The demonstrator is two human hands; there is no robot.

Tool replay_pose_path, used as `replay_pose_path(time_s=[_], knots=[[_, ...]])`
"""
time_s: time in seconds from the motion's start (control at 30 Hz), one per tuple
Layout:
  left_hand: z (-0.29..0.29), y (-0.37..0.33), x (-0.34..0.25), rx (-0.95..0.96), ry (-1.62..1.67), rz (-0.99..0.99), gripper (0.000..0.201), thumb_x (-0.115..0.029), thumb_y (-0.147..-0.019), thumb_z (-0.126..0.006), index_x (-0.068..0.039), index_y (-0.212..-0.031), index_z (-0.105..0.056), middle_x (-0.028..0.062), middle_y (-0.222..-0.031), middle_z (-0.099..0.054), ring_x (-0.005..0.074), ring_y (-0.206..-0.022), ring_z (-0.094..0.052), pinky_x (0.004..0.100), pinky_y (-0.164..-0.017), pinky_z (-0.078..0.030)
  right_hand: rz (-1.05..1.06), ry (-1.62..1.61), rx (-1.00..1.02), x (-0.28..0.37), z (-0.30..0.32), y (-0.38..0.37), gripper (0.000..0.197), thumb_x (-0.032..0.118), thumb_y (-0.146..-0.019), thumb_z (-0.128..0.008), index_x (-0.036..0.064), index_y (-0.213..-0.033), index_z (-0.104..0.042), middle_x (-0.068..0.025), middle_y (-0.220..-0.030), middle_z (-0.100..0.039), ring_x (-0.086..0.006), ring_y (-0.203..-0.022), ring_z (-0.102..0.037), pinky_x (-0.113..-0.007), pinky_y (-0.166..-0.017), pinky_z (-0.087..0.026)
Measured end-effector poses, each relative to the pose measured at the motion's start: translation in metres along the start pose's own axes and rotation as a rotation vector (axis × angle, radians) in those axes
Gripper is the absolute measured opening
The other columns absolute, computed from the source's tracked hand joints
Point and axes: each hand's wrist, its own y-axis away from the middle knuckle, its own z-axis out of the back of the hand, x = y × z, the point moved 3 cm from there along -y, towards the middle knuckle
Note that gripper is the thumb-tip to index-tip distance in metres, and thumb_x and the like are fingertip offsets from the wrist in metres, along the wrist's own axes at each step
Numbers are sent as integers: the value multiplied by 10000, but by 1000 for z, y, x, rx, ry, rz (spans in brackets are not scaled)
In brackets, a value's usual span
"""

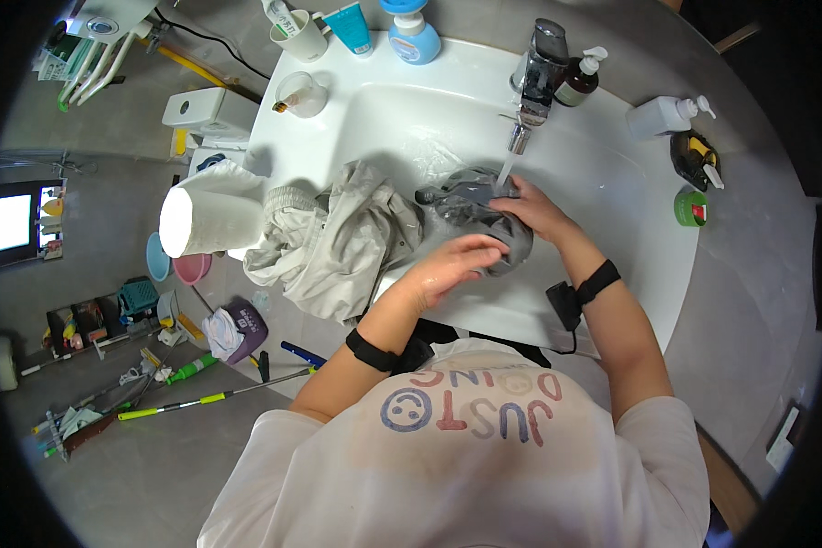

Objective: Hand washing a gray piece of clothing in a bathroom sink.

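Note:
Light grey trousers [338, 233] with a gathered elastic waistband lie over the left rim of the white sink [612, 155]. A wet, darker grey bunch of cloth [470, 219] sits in the basin against them; whether it is part of the same garment I cannot tell. Water runs onto it from the faucet [543, 73]. My right hand [534, 210] has its fingers closed on the bunch's right side, close to the stream. My left hand [457, 263] lies over its near edge with fingers stretched out, wet and touching the cloth.
A white paper roll [212, 222] stands left of the trousers. Along the back rim are a clear cup [301, 95], a blue pump bottle [415, 38] and a dark pump bottle [579, 79]. A white pump bottle [662, 117] and green container [690, 208] are at right.

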Motion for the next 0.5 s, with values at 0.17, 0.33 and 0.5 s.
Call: replay_pose_path(time_s=[0.17, 0.33, 0.5], knots=[[53, -45, 23, -571, 131, 20, 622, -409, -857, -565, -173, -1391, -350, 90, -1384, -389, 256, -1251, -384, 430, -928, -377, -69, 1222, -490, -42, 1, -15, 589, 358, -794, -641, 140, -1307, -448, -180, -1340, -391, -313, -1261, -362, -502, -1002, -360], [69, -98, 24, -715, 173, 81, 731, -440, -857, -556, -227, -1458, -198, 135, -1459, -249, 288, -1296, -318, 499, -936, -372, 257, 1365, -263, -69, -12, -28, 386, 122, -737, -619, 115, -1121, -578, -175, -1323, -428, -382, -1191, -417, -428, -953, -407], [81, -127, 44, -556, 724, -47, 677, -526, -887, -467, -171, -1421, -253, 119, -1428, -338, 302, -1275, -369, 539, -1018, -298, 303, 677, -297, -11, -59, -13, 418, 0, -770, -470, 169, -1142, -559, -171, -1156, -527, -381, -1087, -498, -406, -919, -421]])
